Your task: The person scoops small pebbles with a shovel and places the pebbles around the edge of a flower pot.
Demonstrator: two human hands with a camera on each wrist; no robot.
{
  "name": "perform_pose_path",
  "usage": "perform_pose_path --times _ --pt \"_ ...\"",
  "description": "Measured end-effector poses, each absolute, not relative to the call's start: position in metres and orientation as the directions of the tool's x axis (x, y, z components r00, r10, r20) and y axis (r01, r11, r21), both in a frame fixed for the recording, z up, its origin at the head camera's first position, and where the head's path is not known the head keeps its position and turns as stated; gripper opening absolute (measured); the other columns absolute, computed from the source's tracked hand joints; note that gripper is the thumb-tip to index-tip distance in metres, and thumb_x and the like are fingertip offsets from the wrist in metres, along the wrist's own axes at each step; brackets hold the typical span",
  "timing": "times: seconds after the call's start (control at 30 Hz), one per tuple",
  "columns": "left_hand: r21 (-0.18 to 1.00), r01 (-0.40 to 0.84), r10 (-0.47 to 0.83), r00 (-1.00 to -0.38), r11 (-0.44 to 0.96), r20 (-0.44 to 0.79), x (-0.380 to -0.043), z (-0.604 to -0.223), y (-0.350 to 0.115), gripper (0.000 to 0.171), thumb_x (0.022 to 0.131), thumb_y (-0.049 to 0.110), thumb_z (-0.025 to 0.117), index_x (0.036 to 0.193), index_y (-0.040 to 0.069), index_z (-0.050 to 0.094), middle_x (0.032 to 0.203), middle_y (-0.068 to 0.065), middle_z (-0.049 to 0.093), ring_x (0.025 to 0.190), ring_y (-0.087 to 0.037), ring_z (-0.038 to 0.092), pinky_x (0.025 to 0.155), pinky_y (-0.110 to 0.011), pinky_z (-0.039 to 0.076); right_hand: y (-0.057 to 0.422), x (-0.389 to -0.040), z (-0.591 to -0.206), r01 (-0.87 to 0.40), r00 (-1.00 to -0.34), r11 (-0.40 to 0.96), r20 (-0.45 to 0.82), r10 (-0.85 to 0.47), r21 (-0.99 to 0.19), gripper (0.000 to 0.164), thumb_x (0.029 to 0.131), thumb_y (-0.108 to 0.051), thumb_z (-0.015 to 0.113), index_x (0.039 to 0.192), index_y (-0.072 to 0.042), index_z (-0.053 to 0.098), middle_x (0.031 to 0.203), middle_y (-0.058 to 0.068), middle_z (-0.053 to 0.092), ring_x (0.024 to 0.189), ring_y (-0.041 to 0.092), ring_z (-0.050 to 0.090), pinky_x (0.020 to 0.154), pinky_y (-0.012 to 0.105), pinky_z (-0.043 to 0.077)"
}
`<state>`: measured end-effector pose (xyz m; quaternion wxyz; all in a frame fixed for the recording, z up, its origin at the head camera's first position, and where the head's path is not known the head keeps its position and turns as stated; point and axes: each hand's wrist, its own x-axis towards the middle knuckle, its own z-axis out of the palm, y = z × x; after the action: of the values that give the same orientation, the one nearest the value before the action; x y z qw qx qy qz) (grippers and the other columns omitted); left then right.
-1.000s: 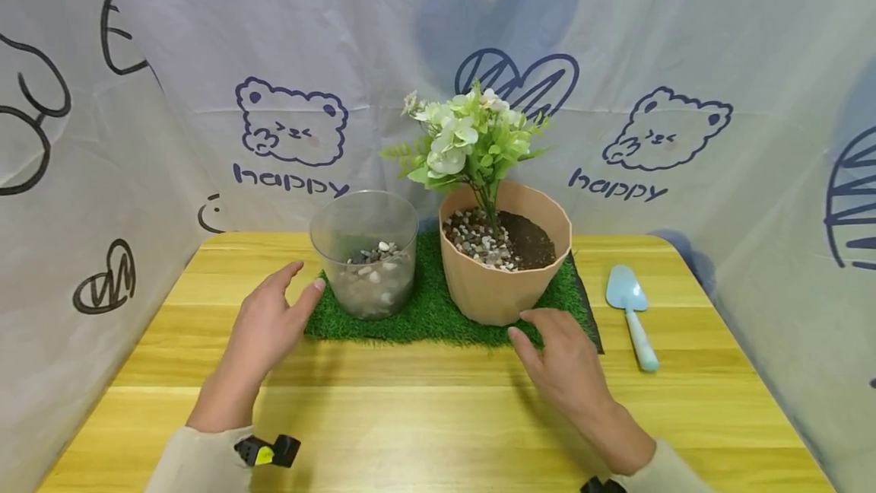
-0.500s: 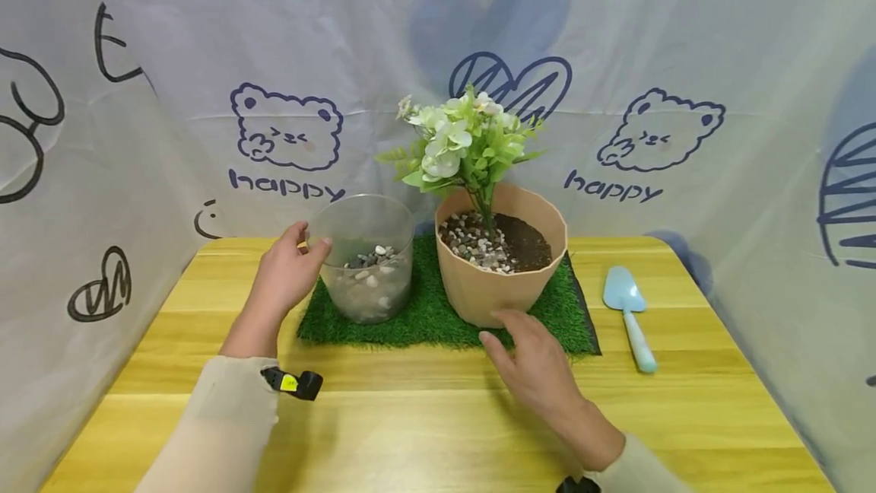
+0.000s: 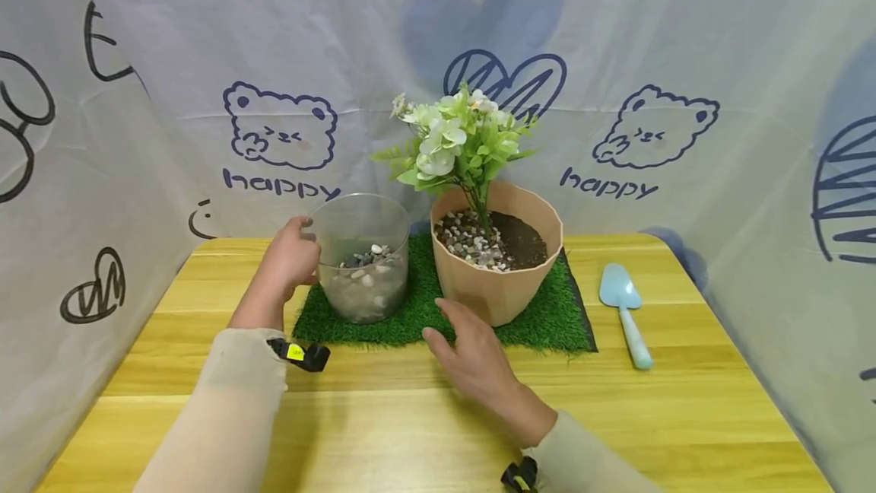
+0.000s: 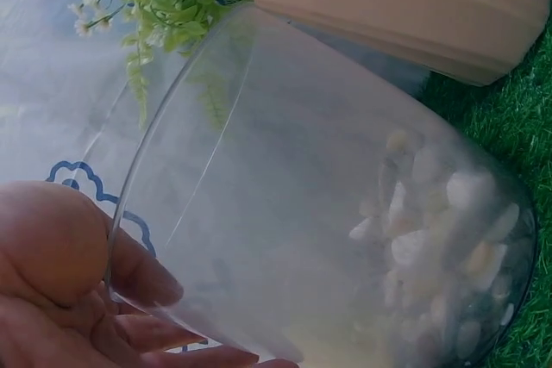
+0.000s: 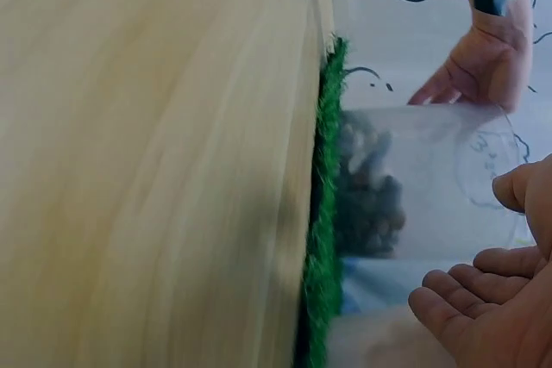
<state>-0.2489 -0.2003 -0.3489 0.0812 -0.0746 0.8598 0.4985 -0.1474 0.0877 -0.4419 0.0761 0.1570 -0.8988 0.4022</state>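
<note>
A clear container (image 3: 366,291) holding pebbles stands upright on the green turf mat (image 3: 417,326). My left hand (image 3: 293,256) is at its left side; in the left wrist view the fingers (image 4: 142,273) lie extended along the wall near the rim, the thumb side just outside it. My right hand (image 3: 472,348), fingers spread and relaxed, holds nothing in front of the mat, near the peach planter (image 3: 489,295). In the right wrist view its fingers (image 5: 466,295) face the container, apart from it.
White-flowered greenery (image 3: 455,143) rises from the planter, which has pebbles on its left part and dark soil (image 3: 523,242) on its right. A light-blue trowel (image 3: 626,318) lies on the wooden table (image 3: 383,432) at the right. Printed cloth (image 3: 383,44) hangs behind and at both sides.
My left hand has moved forward to the container's left side. My right hand has shifted left, from the planter's front towards the gap between planter and container. The container and planter stay in place.
</note>
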Motion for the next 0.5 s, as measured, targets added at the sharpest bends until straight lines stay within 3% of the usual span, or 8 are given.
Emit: perform_pose_path --times 0.1,0.27,0.37,0.5 --pt "0.841 -0.211 -0.042 -0.975 0.498 -0.220 -0.250 -0.348 -0.201 0.081 0.092 -0.006 0.035 0.169 0.002 0.012 0.169 -0.028 0.028 0.124 -0.038 0.049 0.067 -0.029 0.060 0.078 -0.153 -0.444 -0.323 -0.946 0.619 0.227 -0.231 -0.716 0.057 0.105 -0.033 0.063 0.154 -0.007 0.052 0.148 0.016 0.062 0.132 0.034 0.063 0.110 0.056 0.053" --pt "0.785 -0.204 -0.070 -0.977 0.585 -0.202 -0.253 -0.345 -0.201 0.082 0.089 -0.006 0.038 0.168 0.002 0.019 0.165 -0.029 0.035 0.084 -0.026 0.058 0.060 -0.029 0.059 0.070 -0.160 -0.447 -0.294 -0.954 0.614 0.184 -0.237 -0.732 0.060 0.105 -0.034 0.063 0.157 -0.006 0.048 0.147 0.018 0.061 0.134 0.035 0.061 0.113 0.057 0.051" --pt "0.722 -0.188 -0.079 -0.980 0.666 -0.182 -0.254 -0.343 -0.202 0.081 0.088 -0.004 0.038 0.167 0.001 0.024 0.159 -0.031 0.043 0.063 -0.019 0.051 0.055 -0.029 0.056 0.068 -0.161 -0.450 -0.290 -0.955 0.621 0.178 -0.238 -0.728 0.061 0.105 -0.035 0.062 0.157 -0.006 0.048 0.146 0.018 0.062 0.134 0.036 0.061 0.114 0.056 0.050" --pt "0.663 -0.162 -0.068 -0.984 0.731 -0.165 -0.255 -0.340 -0.205 0.077 0.089 -0.001 0.039 0.165 -0.001 0.029 0.150 -0.031 0.050 0.055 -0.016 0.047 0.053 -0.029 0.054 0.067 -0.161 -0.451 -0.285 -0.956 0.625 0.171 -0.237 -0.726 0.061 0.105 -0.035 0.063 0.157 -0.006 0.048 0.150 0.018 0.059 0.135 0.036 0.060 0.114 0.056 0.050"
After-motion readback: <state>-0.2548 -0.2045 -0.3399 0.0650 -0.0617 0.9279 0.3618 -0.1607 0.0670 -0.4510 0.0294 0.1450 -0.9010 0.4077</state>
